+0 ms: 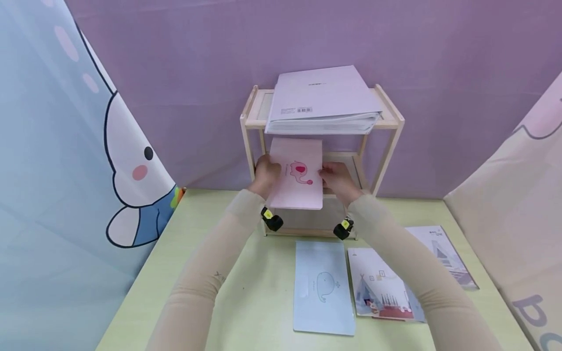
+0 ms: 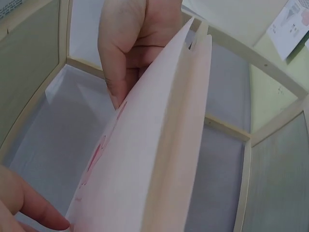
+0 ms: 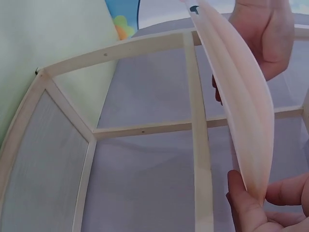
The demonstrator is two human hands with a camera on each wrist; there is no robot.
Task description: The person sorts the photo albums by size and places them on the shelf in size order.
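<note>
A pink booklet with a red elephant drawing (image 1: 295, 187) is held upright between both hands, in front of the middle level of a small wooden shelf (image 1: 388, 151). My left hand (image 1: 266, 174) grips its left edge, and my right hand (image 1: 337, 178) pinches the right edge between thumb and fingers. In the left wrist view the booklet (image 2: 140, 159) stands edge-on, its covers slightly apart, with the right hand (image 2: 140, 38) at its far side. The right wrist view shows its bowed pages (image 3: 246, 96), pinched by right-hand fingers (image 3: 251, 208), with the left hand (image 3: 265, 38) beyond.
Large white books (image 1: 322, 95) lie stacked on the shelf's top. On the green table (image 1: 246, 292) lie a light blue whale booklet (image 1: 322, 292), a booklet with a tent picture (image 1: 377, 287) and another booklet (image 1: 443, 253), partly behind the right sleeve. Printed curtains hang at the sides.
</note>
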